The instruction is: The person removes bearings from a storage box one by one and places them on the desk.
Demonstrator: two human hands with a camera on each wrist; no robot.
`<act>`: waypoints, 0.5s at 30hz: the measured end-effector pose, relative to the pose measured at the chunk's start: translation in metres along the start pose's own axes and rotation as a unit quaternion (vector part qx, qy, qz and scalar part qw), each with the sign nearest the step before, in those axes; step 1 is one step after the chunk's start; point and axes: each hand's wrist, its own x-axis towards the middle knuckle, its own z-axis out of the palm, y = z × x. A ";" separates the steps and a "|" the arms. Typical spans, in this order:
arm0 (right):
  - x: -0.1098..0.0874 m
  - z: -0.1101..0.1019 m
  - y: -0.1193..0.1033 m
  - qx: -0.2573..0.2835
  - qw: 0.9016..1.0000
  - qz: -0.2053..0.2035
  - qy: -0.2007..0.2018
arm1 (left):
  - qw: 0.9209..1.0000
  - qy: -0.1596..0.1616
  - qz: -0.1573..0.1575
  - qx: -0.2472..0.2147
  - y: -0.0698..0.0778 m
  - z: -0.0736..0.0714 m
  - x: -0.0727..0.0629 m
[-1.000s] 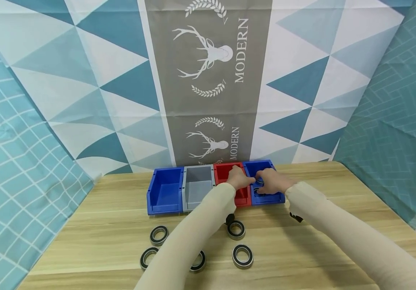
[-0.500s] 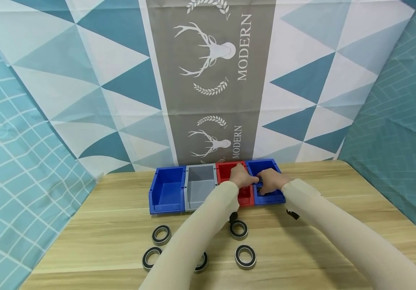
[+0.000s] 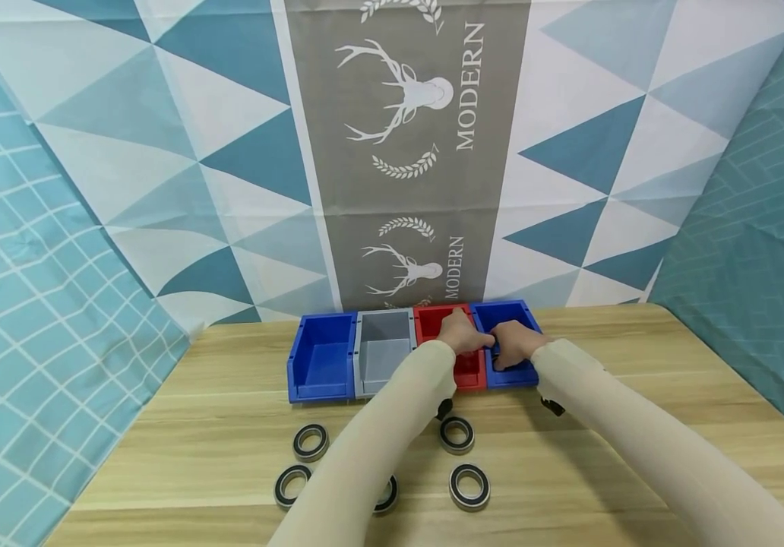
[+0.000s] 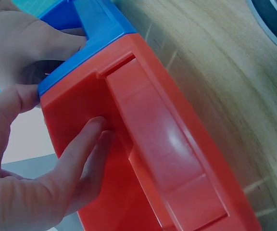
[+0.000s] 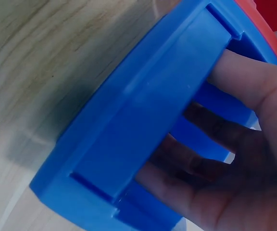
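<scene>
In the head view my left hand (image 3: pixel 459 334) reaches into the red bin (image 3: pixel 472 377). The left wrist view shows its fingers (image 4: pixel 83 154) extended inside that bin, with the thumb at the wall shared with the right-hand blue bin (image 3: pixel 501 311). My right hand (image 3: pixel 516 342) is down in this blue bin, thumb and fingers spread behind the front lip in the right wrist view. A dark ring-like piece (image 3: pixel 497 363) shows beside its fingers in the head view. The right fingertips are hidden, and I cannot tell whether they grip it.
Left of the red bin stand a grey bin (image 3: pixel 384 357) and another blue bin (image 3: pixel 324 365), all in one row. Several ball bearings lie in front on the wooden table (image 3: pixel 228 456), including one near the bins (image 3: pixel 456 434) and one nearer me (image 3: pixel 469 487). Patterned cloth hangs behind.
The head view has shifted, so bins and bearings appear slightly further right. My right hand now covers more of the dark rings in the blue bin; my left hand stays over the red bin.
</scene>
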 end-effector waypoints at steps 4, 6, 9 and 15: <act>0.005 0.000 -0.001 0.009 1.000 0.011 -0.004 | 1.000 0.001 0.003 0.006 0.001 -0.001 -0.001; 0.005 -0.002 -0.002 0.010 1.000 0.018 -0.009 | 1.000 0.003 0.003 0.009 0.002 -0.002 -0.002; 0.006 -0.003 -0.002 0.010 1.000 0.024 -0.014 | 1.000 0.006 0.004 0.012 0.004 -0.003 -0.002; 0.007 0.000 -0.003 0.014 0.999 0.018 -0.024 | 1.000 0.005 0.007 0.008 0.003 -0.002 -0.004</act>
